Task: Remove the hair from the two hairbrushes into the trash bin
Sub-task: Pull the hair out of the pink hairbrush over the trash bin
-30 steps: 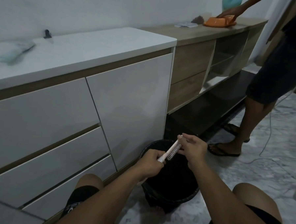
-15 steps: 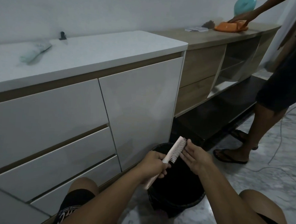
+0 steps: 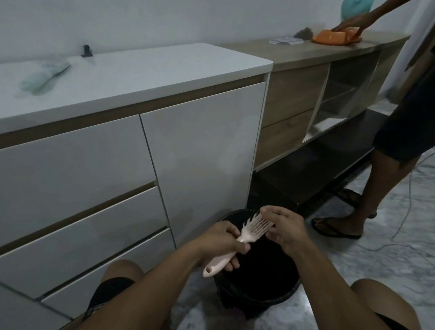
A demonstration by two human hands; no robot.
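a single wide-angle view from a camera worn on the person's head, looking forward and steeply down. the person's own forearms and knees fill the bottom of the picture, very near the lens. both hands sit close in the lower middle, above a black bin (image 3: 257, 290) on the floor. a white cabinet (image 3: 112, 134) stretches away to the left, bowed by the lens. a second person stands at the far right edge.
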